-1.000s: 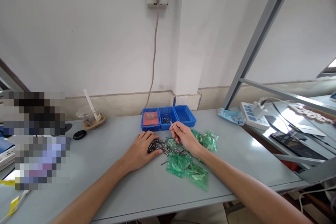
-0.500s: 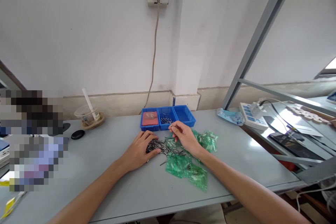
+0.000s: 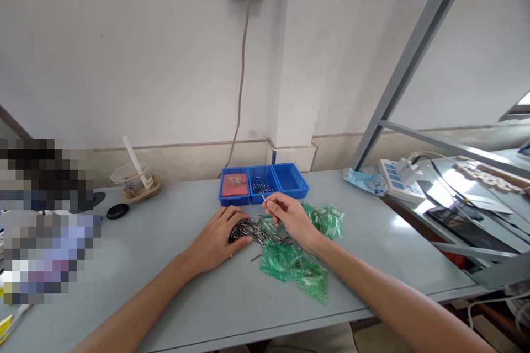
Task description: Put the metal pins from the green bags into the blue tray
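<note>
My left hand (image 3: 219,238) rests on the table with its fingers apart, curved around the left side of a pile of dark metal pins (image 3: 248,230). Above the pile's right side, my right hand (image 3: 290,218) pinches one small metal pin (image 3: 264,197) between thumb and forefinger, near the front of the middle blue bin. Several pins lie in that middle bin (image 3: 262,172). The left bin (image 3: 234,200) holds a red packet, and the right bin (image 3: 290,176) holds nothing visible. Green plastic bags (image 3: 293,267) with small pieces inside lie beside and below my right hand.
A plastic cup (image 3: 131,177) with a white stick stands at the back left, near a black oval object (image 3: 117,211). To the right are a blue-white packet (image 3: 364,182), a power strip (image 3: 401,182) and a slanted metal frame (image 3: 408,74). A pixelated area covers the far left.
The view has shifted slightly. My right hand has turned a little, and the pin in its fingertips shows more clearly, pointing to the upper left. My left hand stays beside the pile.
</note>
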A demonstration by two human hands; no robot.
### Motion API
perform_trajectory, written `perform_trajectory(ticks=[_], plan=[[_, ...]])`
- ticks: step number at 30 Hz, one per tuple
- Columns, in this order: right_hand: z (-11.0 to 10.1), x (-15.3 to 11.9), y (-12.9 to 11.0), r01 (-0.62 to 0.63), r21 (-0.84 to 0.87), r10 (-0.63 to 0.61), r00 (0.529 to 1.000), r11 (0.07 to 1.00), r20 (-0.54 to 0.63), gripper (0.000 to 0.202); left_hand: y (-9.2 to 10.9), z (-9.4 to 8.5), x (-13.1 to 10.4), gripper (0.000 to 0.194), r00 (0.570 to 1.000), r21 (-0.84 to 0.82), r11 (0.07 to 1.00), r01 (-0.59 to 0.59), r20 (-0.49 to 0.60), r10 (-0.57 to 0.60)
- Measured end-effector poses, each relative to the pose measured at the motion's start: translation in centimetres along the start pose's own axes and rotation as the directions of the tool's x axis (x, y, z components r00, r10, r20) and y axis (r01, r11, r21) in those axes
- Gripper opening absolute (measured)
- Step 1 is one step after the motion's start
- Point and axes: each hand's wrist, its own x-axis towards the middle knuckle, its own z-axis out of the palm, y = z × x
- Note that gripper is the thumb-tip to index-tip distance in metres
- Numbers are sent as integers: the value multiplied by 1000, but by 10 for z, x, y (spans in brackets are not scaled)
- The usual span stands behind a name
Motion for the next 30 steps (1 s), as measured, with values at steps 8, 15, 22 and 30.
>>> perform_trajectory(ticks=[8, 15, 22, 30], plan=[[-1, -2, 4, -127, 301, 103, 990, 945, 94, 29, -4, 2, 0, 36, 1000, -3, 1000, 17, 1, -17], [0, -1, 0, -8, 62, 9, 1000, 998, -19, 22, -5, 1, 0, 37, 1000, -8, 1000, 16, 7, -16], [-2, -1, 5, 150, -283, -199, 968, 947, -152, 11, -5, 1, -1, 37, 1000, -5, 1000, 20, 2, -20], [-3, 3, -3, 42, 32, -38, 992, 999, -116, 25, -5, 1, -1, 40, 999, -15, 999, 28, 18, -28]])
